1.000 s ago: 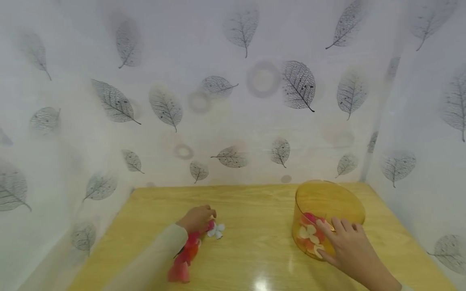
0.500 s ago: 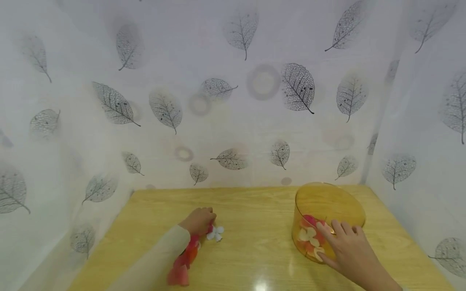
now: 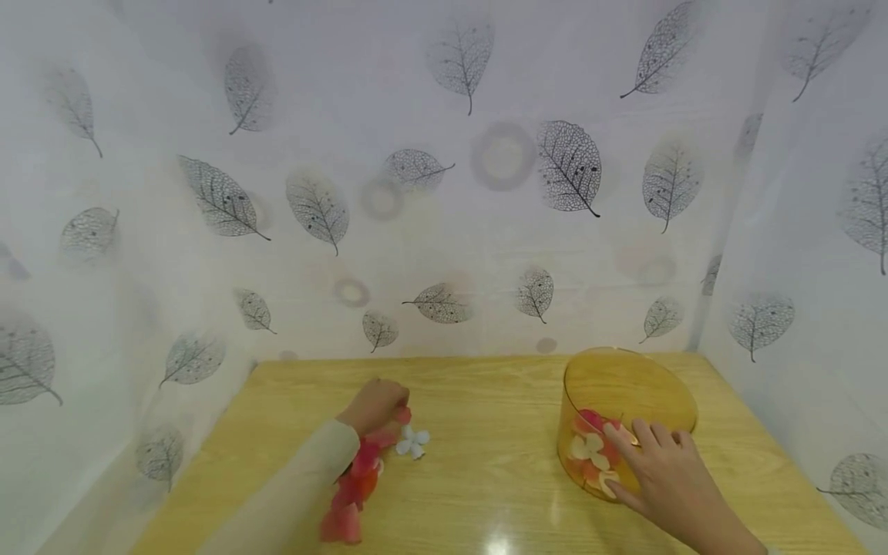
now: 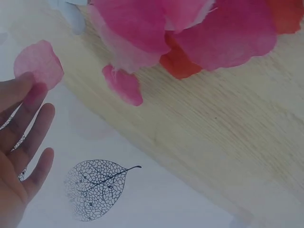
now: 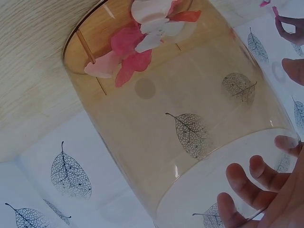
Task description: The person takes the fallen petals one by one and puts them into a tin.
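Note:
My left hand (image 3: 377, 406) pinches a small pink petal (image 4: 40, 66) between thumb and fingers, held above the table in the left wrist view. Below that hand lies a row of pink and red petals (image 3: 354, 493). Just to their right is a white flower (image 3: 413, 442). My right hand (image 3: 669, 474) grips the rim of a clear amber vase (image 3: 627, 378), its fingers curled at the opening in the right wrist view. Pink, red and white petals (image 5: 130, 45) lie at the vase's bottom.
Both hands work over a light wood-grain table (image 3: 486, 478). Pale walls with a leaf print (image 3: 444, 193) stand close behind it and on either side. One small pink petal (image 4: 122, 85) lies apart from the row.
My left hand has lifted slightly from the row, and a pink petal now shows under its fingertips. The right hand and the vase stay in place.

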`<state>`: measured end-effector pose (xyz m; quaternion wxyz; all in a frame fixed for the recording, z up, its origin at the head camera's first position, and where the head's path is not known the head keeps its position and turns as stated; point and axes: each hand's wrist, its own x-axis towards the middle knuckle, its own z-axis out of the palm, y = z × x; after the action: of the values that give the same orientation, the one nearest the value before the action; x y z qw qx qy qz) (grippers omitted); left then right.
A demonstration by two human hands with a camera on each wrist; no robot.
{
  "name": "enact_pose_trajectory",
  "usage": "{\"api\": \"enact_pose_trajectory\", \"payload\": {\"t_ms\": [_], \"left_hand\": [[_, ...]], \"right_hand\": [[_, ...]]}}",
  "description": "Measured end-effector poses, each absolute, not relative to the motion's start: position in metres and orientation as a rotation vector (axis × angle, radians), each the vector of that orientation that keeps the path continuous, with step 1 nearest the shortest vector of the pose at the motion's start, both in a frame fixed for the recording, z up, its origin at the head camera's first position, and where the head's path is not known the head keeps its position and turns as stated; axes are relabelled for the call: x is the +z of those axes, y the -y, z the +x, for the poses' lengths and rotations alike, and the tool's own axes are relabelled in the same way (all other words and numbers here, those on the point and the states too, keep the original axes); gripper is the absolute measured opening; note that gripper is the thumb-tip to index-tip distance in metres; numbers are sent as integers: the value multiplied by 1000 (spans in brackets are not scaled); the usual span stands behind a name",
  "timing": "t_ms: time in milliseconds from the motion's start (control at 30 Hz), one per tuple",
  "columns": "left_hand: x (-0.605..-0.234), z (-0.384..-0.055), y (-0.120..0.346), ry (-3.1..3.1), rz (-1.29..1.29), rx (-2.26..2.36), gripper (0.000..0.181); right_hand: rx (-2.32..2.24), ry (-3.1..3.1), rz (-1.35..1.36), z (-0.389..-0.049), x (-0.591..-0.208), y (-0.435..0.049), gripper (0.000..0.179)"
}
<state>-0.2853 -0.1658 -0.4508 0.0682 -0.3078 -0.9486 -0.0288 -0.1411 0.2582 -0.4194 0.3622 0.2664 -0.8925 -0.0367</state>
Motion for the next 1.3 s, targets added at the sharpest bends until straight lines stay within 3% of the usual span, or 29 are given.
{"api": "enact_pose_trajectory", "payload": {"t_ms": [633, 1300], "left_hand": [[-413, -291, 125, 2742, -806, -435, 7], [-343, -274, -19, 2607, -985, -560, 10]], "right_hand": [[-109, 2286, 680, -141, -420, -262, 78], [-125, 2303, 691, -140, -419, -260, 80]]}}
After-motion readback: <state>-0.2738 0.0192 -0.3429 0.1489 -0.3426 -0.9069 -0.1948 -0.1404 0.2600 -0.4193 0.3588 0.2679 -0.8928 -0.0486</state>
